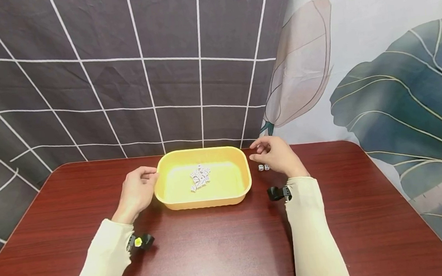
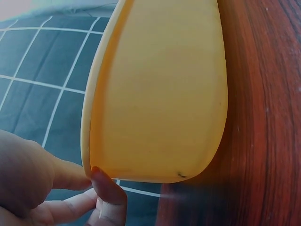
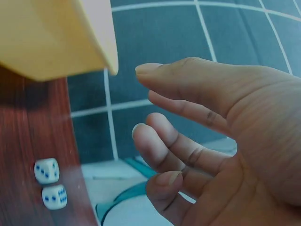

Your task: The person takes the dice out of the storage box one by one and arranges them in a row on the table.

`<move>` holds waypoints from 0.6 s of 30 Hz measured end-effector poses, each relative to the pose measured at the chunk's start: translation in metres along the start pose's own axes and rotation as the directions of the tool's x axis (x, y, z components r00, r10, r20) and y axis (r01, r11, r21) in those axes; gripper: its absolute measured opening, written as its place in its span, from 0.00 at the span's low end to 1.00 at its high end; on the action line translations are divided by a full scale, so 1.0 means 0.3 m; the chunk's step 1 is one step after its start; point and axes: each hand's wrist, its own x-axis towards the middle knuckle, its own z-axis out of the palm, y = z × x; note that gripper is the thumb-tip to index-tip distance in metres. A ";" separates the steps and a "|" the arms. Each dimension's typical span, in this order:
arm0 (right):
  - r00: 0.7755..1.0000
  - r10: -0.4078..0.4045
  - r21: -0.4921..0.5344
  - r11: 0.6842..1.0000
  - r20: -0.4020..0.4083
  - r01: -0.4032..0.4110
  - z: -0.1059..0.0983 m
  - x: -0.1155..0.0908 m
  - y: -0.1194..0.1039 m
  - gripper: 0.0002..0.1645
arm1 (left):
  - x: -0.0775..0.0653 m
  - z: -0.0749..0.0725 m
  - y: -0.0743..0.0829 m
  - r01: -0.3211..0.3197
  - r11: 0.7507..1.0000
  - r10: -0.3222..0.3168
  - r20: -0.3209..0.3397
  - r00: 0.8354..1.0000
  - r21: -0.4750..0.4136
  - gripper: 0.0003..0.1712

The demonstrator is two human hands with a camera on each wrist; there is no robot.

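**Yellow tub (image 1: 203, 203) pinched at left end; right hand (image 1: 280, 156) stands off, fingers parted**

Location: the tub sits upright on the table (image 1: 215, 249), at the centre of the head frame, its long axis running left to right between the hands. A cluster of white dice (image 1: 200, 177) lies on its floor, somewhat left of the middle.

Principal finding: the tub is bordered by a hand at each end, but unequally. The left hand (image 1: 137, 191) is nearer; thumb and a finger pinch the rim at the left end, as the left wrist view supports. The tub extends rightward from that grip. The right hand is apart from the right end, a visible gap between fingertips and rim. Its digits are loosely curved, thumb away from fingers, holding nothing.

Two more dice (image 1: 264, 167) rest on the table just beside the tub's right end, near the right hand and not touched by it. In the right wrist view they stand at lower left, side by side.

Surface: dark red wood grain, glossy at the lower centre of the head frame. The tub is set near the table's far edge.

Room: a dark cloth with white grid lines (image 1: 176, 84) hangs behind; a leaf-patterned cloth (image 1: 392, 86) fills the upper right.
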 end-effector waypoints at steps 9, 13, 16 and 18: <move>0.999 -0.019 0.048 0.999 0.025 0.018 0.037 0.011 -0.068 0.15 | -0.006 0.001 0.006 0.007 1.000 -0.007 -0.021 1.000 0.001 0.16; 0.998 -0.046 0.048 0.998 0.031 0.045 0.060 0.018 -0.090 0.15 | -0.005 0.003 0.007 0.006 1.000 -0.006 -0.028 1.000 -0.002 0.16; 0.998 -0.057 0.034 0.998 0.040 0.056 0.083 0.025 -0.105 0.16 | -0.004 0.004 0.007 0.008 1.000 -0.008 -0.030 1.000 -0.003 0.16; 0.997 -0.062 0.027 0.998 0.048 0.061 0.100 0.028 -0.115 0.16 | -0.005 0.005 0.008 0.011 1.000 -0.011 -0.029 1.000 -0.002 0.16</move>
